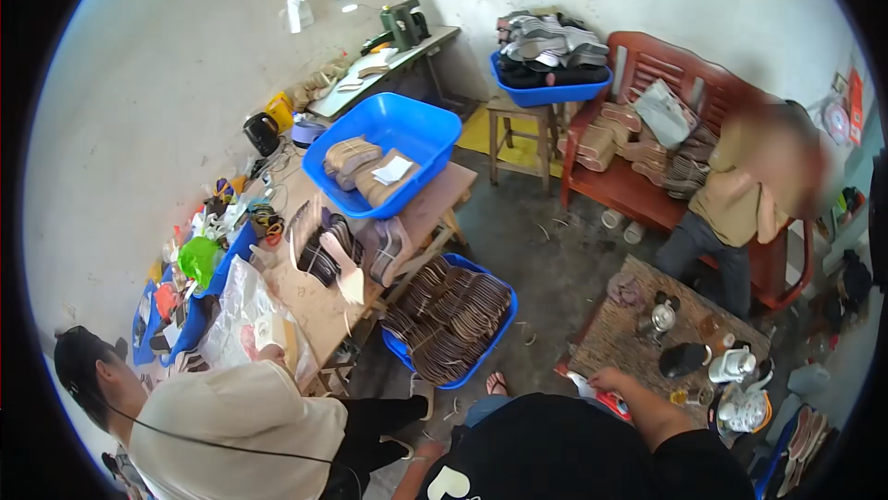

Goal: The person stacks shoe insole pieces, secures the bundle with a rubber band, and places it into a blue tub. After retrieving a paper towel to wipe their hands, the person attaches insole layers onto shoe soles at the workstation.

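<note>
My right hand point(608, 380) is at the near left edge of the low stone-patterned table point(638, 315), with its fingers curled in. A white and red item point(613, 404) lies at and under this hand; what the fingers grip is too small to make out. Low at my left side, my left hand point(431, 450) hangs near the black shirt, and its fingers are not clear. Metal pots point(663, 316), a white kettle point(733, 365) and a dark round object point(683, 359) stand on the low table.
A co-worker in a cream shirt point(231, 417) handles a pale block point(276, 338) at the wooden workbench point(314, 320). Someone else sits on the red bench point(647, 195). Blue tubs hold bundled soles point(449, 320), tan bundles point(351, 158) and grey pieces point(555, 42).
</note>
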A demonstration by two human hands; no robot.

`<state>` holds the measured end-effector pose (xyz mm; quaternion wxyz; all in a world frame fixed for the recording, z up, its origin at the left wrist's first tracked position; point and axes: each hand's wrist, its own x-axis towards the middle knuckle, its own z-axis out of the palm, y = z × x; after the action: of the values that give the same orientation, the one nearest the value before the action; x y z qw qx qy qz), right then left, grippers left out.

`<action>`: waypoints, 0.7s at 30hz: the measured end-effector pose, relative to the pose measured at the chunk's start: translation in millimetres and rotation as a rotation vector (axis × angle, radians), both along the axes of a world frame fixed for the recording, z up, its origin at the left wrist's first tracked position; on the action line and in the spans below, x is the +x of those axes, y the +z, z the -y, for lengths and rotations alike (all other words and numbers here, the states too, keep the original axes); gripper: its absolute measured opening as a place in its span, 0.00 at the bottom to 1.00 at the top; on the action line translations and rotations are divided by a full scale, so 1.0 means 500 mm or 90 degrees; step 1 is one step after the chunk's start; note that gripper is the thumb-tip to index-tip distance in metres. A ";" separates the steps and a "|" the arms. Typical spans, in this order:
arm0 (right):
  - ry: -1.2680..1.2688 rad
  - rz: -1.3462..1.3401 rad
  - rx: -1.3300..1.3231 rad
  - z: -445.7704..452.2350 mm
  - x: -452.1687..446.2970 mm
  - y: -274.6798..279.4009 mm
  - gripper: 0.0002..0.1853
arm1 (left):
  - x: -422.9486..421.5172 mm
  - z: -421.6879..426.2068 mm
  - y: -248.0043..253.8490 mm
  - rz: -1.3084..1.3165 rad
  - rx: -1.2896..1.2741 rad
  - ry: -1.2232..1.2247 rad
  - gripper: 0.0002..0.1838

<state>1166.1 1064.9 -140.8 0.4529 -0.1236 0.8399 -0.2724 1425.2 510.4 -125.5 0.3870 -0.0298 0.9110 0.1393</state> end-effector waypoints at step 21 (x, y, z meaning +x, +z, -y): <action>-0.265 -0.019 -0.053 0.038 -0.631 0.014 0.13 | -1.080 -0.212 0.386 -0.163 0.569 0.364 0.22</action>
<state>850.5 1045.7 -133.6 0.3689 0.0296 0.8420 -0.3925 885.4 616.2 67.6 0.1947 -0.0916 0.7587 0.6149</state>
